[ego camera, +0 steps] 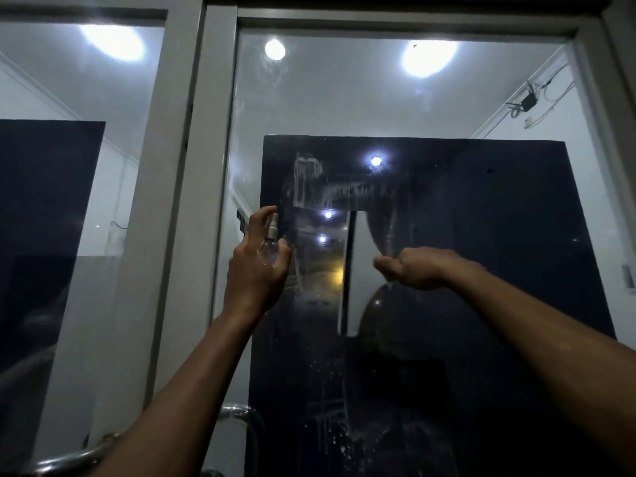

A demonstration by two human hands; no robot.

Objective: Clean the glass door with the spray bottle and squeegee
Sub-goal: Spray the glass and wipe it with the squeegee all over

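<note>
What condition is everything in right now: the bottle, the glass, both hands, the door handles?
Spray bottle: upright, held up near the glass.
Left hand: grips the bottle, one finger over the nozzle.
Right hand: raised at the glass; whether it holds anything cannot be told.
Glass door: shut, streaked with wet smears and drips.
Door handles: shiny metal, untouched.
Ceiling lights: on.

Glass door (pixel 395 108) in a pale frame (pixel 213 166), upright. On the pane, a dark sheet (pixel 499 253) covers the middle and lower area. White streaks of wet residue (pixel 306 182) lie just above the left fingers (pixel 263 215); droplets (pixel 339 438) speckle the glass well below both hands.
</note>
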